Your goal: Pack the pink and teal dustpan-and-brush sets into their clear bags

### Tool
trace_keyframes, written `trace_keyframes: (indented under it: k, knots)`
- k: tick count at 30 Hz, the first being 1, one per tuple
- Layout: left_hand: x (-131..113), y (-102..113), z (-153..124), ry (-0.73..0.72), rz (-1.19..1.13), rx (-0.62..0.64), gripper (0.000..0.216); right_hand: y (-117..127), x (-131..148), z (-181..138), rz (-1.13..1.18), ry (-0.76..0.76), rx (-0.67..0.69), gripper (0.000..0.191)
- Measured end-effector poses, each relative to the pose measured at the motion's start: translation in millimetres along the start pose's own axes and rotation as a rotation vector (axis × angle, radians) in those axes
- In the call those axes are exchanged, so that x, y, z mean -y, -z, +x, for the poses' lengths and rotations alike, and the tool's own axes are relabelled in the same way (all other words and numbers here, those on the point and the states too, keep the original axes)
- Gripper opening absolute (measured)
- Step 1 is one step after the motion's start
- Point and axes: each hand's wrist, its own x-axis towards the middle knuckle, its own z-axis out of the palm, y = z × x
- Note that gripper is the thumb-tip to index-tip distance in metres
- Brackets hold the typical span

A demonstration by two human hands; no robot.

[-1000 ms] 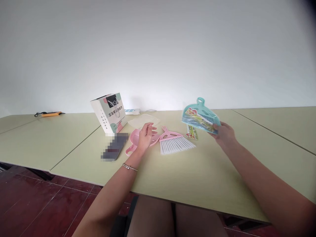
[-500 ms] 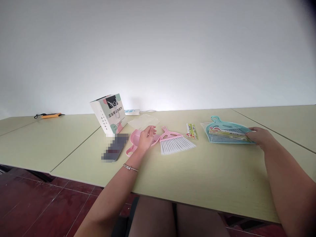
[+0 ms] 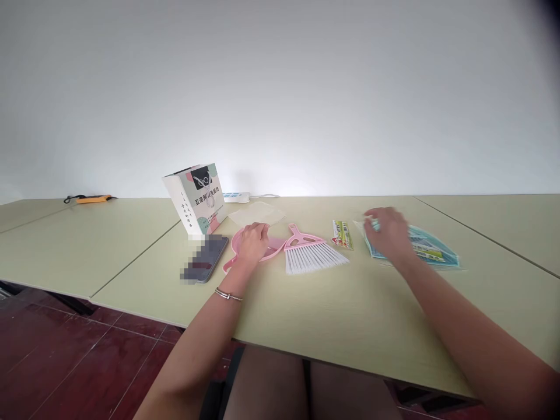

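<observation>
My left hand [image 3: 254,240] rests over a pink dustpan [image 3: 275,249], its fingers bent downward and their tips hidden. To its right lies a small pink hand broom [image 3: 305,238] with white bristles spread toward me. My right hand [image 3: 388,233], slightly blurred, hovers over the handle end of a teal dustpan and brush set [image 3: 437,245] in clear plastic. Its fingers are curved and apart, with a bit of teal handle showing between them. A green and white printed label card [image 3: 342,234] lies between the broom and the teal set.
A white printed paper bag [image 3: 199,198] stands at the back left, with a partly pixelated phone [image 3: 212,256] before it. A clear plastic wrapper [image 3: 258,214] and a white power strip [image 3: 236,197] lie behind. An orange object [image 3: 94,199] with black cord sits far left.
My right hand has let go of the teal set's right edge and moved left over its handle end. The set now lies flat. My left hand has lowered slightly onto the pink dustpan.
</observation>
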Motion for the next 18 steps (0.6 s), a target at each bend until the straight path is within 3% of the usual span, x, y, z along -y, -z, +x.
trace_keyframes:
  k: [3,7,13,18]
  knots:
    - [-4.4,1.4,-1.8,0.016,0.026,0.023,0.045,-21.7,37.5,-15.7,0.147,0.130,0.223,0.019]
    - [-5.9,9.9,-4.8,0.121,0.275,0.071,0.046,-38.7,58.2,-34.6,0.165,0.111,0.431,0.024]
    - [6.5,31.3,2.1,0.417,0.575,0.277,0.042,-36.3,49.0,-32.9,0.174,0.015,0.475,0.029]
    - [8.2,39.2,6.1,0.432,0.606,0.415,0.037,-40.0,47.2,-30.7,0.206,-0.019,0.462,0.027]
